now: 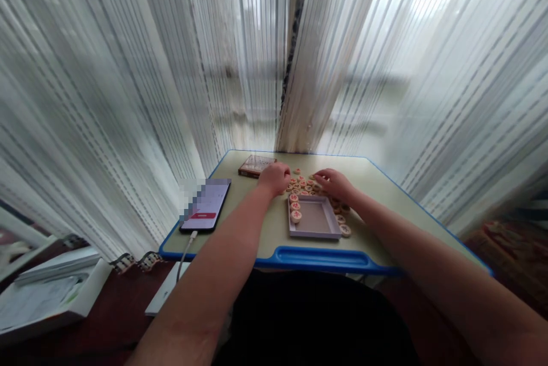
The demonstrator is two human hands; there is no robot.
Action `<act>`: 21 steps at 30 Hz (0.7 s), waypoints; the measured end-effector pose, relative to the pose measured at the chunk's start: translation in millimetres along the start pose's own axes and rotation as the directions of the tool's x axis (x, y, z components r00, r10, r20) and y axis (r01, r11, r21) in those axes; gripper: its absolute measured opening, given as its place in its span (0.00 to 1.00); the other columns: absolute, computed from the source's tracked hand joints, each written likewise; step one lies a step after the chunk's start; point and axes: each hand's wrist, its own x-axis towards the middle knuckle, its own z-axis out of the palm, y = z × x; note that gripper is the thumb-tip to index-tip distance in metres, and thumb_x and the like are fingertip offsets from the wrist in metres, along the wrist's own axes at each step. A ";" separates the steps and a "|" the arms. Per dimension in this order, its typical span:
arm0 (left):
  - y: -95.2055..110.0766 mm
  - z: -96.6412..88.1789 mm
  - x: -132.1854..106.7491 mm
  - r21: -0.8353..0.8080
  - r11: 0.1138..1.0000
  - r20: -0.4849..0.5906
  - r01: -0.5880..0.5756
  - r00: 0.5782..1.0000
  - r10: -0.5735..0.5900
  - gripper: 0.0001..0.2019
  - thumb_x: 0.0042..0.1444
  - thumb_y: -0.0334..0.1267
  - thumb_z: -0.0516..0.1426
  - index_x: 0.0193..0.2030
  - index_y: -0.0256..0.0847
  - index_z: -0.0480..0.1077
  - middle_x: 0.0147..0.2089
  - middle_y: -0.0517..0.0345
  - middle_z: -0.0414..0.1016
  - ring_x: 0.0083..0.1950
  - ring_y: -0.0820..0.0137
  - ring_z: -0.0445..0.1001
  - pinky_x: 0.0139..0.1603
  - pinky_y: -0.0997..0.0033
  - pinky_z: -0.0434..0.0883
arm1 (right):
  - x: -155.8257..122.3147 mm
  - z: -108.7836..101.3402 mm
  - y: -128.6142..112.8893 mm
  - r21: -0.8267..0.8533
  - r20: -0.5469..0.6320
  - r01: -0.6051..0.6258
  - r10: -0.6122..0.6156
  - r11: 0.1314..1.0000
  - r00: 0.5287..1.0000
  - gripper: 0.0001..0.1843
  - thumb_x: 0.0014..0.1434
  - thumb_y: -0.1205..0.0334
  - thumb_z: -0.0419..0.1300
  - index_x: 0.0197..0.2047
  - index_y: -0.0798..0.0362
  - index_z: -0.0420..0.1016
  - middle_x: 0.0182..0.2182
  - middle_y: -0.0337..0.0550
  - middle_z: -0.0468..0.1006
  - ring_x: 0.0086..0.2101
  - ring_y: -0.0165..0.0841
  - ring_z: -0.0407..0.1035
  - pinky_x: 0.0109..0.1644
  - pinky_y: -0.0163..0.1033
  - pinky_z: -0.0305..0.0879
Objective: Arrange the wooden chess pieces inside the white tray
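Round wooden Chinese chess pieces (302, 185) with red or dark characters lie in a loose pile on the table. My left hand (275, 178) is at the pile's left side, its fingers curled closed; whatever they hold, if anything, is hidden. On the far right of the pile, my right hand (336, 183) has its thumb and fingertips together at a chess piece (312, 176). Between my forearms sits a shallow open box (314, 236), with three pieces in a column along its left wall, the nearest being a red-marked piece (295, 216).
A flat brown-edged box (256, 165) lies at the back left. Near the left edge rests a phone or tablet (208, 206) with a white cable (186, 249) plugged in. The table (385, 223) has a blue rim with a groove in front. Sheer curtains hang behind.
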 end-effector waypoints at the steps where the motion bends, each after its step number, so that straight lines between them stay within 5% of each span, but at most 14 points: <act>1: -0.1 -0.6 0.1 -0.006 1.000 0.002 0.001 1.000 -0.001 0.13 0.52 0.31 0.48 0.34 0.37 0.74 0.39 0.49 0.75 0.43 0.65 0.71 0.46 0.66 0.68 | 5.2 0.5 -5.9 -0.026 0.031 0.020 -0.019 0.999 0.999 0.16 0.60 0.59 0.50 0.43 0.54 0.77 0.39 0.45 0.77 0.38 0.31 0.69 0.44 0.33 0.62; 4: -0.5 -1.0 0.3 -0.007 1.000 0.007 0.004 1.000 -0.004 0.13 0.52 0.32 0.49 0.36 0.36 0.74 0.39 0.48 0.75 0.43 0.65 0.71 0.47 0.66 0.68 | 24.0 2.6 -23.7 -0.132 0.097 0.035 -0.022 0.991 0.995 0.15 0.57 0.59 0.53 0.42 0.52 0.77 0.41 0.46 0.77 0.39 0.33 0.70 0.44 0.33 0.61; 12: -3.2 2.4 1.8 0.013 1.000 0.027 0.000 1.000 -0.001 0.13 0.52 0.32 0.48 0.35 0.37 0.75 0.39 0.49 0.75 0.43 0.65 0.72 0.47 0.66 0.68 | 71.5 22.8 -44.6 -0.229 0.103 -0.244 0.273 0.942 0.957 0.18 0.54 0.54 0.55 0.42 0.54 0.78 0.39 0.54 0.78 0.38 0.40 0.73 0.38 0.38 0.65; 21: -9.5 5.2 4.5 0.037 0.999 0.041 0.014 0.999 -0.016 0.13 0.52 0.32 0.48 0.34 0.37 0.75 0.38 0.49 0.76 0.42 0.65 0.72 0.46 0.66 0.68 | 69.6 31.5 -34.9 -0.194 0.112 -0.249 0.273 0.949 0.955 0.17 0.53 0.53 0.55 0.41 0.50 0.79 0.40 0.50 0.79 0.40 0.40 0.72 0.40 0.40 0.66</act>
